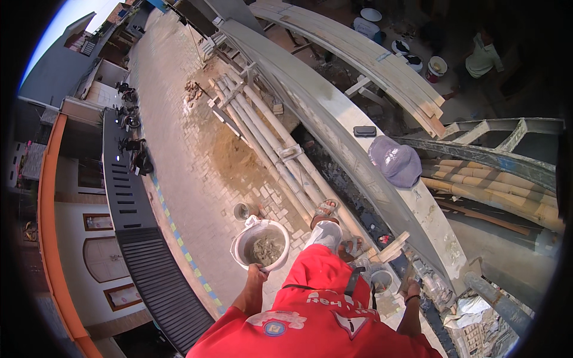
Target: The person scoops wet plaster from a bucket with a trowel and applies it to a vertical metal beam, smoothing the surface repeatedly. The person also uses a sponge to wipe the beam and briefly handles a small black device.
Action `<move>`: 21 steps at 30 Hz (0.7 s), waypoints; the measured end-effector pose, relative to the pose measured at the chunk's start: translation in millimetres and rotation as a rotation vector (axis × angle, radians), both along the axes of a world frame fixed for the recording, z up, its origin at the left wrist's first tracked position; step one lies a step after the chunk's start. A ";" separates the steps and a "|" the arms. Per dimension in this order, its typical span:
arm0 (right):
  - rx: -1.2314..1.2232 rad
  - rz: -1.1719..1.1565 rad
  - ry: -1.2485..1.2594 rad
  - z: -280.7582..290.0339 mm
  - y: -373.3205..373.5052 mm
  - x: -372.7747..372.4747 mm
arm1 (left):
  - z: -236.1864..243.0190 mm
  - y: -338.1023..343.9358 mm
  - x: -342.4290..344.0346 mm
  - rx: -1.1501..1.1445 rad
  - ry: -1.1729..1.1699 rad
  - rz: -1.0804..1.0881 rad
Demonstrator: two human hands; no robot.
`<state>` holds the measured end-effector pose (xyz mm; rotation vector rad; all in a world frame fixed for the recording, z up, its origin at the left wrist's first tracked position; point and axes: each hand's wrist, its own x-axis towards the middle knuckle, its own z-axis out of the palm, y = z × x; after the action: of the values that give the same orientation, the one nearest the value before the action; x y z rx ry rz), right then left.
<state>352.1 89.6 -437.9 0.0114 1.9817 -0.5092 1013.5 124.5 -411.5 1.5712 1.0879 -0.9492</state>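
My left hand point(256, 273) grips the near rim of a white bucket point(240, 252), held out to the left of my legs. Wet grey mortar point(267, 247) lies inside it. Lower and to the right, my right hand point(412, 290) is closed around a narrow, dull-coloured thing point(407, 274) that points away from me; its kind is too small to make out. Between that hand and my legs stands another pale bucket point(381, 280), partly covered by my clothing. My sandalled foot point(325, 210) rests at the bamboo poles point(280, 140).
A small bucket point(243, 210) stands on the paving beyond. A grey cap point(395, 161) and a black case point(364, 131) sit on the concrete wall top point(343, 113). Sand point(234, 156) lies beside the poles. A person point(483, 56) is at the upper right near buckets. Motorbikes point(140, 156) line the left.
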 end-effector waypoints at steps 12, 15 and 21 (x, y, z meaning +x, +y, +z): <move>0.063 0.156 -0.008 39.7 -71.6 93.7 | 1.5 -69.1 76.2 -0.005 0.017 0.024; 0.012 0.232 -0.011 54.2 -112.5 128.6 | -15.4 -90.0 109.3 -0.113 0.060 -0.005; -0.037 0.229 -0.014 77.5 -131.7 163.2 | -10.3 -167.0 138.6 -0.117 0.183 -0.154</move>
<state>515.2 -42.1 -360.4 -0.2325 1.9292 -0.3953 1152.1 -42.5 -421.8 1.5107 1.0262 -1.2587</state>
